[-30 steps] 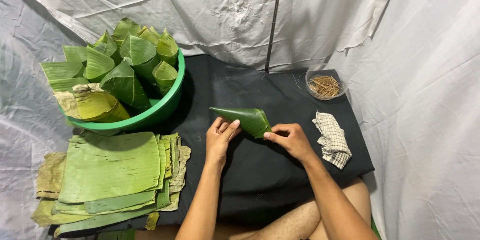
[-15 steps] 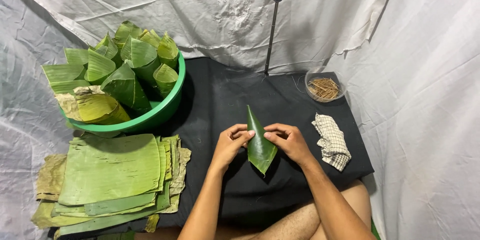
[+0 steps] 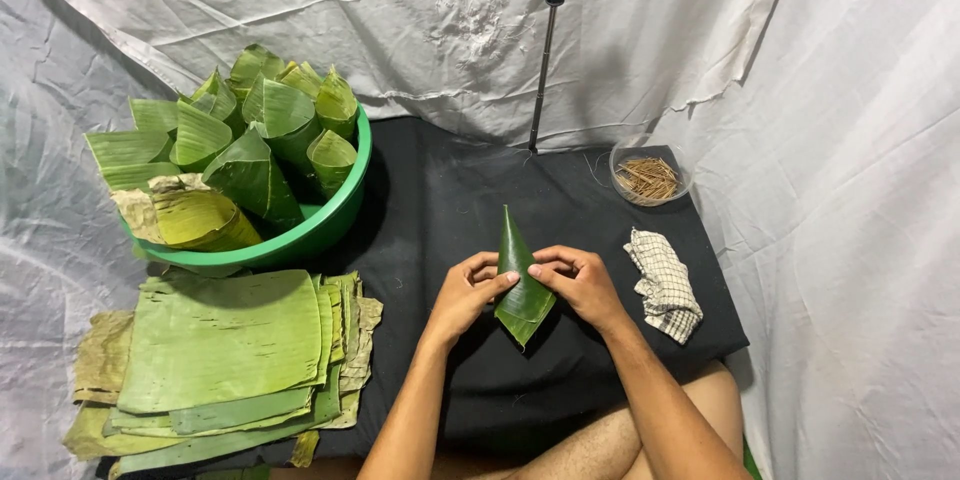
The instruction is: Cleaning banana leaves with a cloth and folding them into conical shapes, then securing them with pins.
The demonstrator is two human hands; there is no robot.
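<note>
**Both hands pinching a folded leaf cone at centre frame**

The black cloth [image 3: 440, 210] fills the middle of the frame, with white sheeting [image 3: 840, 140] draped behind and down both sides. At upper left a green basin [image 3: 335, 215] is heaped with finished leaf cones [image 3: 270, 130]; below it, at lower left, lies a stack of flat banana leaves [image 3: 225, 340] that overlaps the cloth's left edge.

Just below centre, the folded leaf cone [image 3: 520, 280] stands with its sharp tip toward the top of the frame and its wider end toward the person. The left hand [image 3: 465, 295] is closed on its left side and the right hand [image 3: 580, 285] on its right; the thumbs and forefingers are clamped on the leaf's overlap near the middle.

To do this fold well, I judge the pinch should stay on the overlap so the wrap does not spring open, with pressure kept light enough not to split the leaf along its grain.

For room: bare cloth lies open above the tip, up to the thin stand pole [image 3: 545, 60] at top centre. To the right, the checked rag [image 3: 665, 285] lies near the right hand, and the small clear bowl of sticks [image 3: 648, 178] sits beyond it at upper right, close to the cloth's far edge.
</note>
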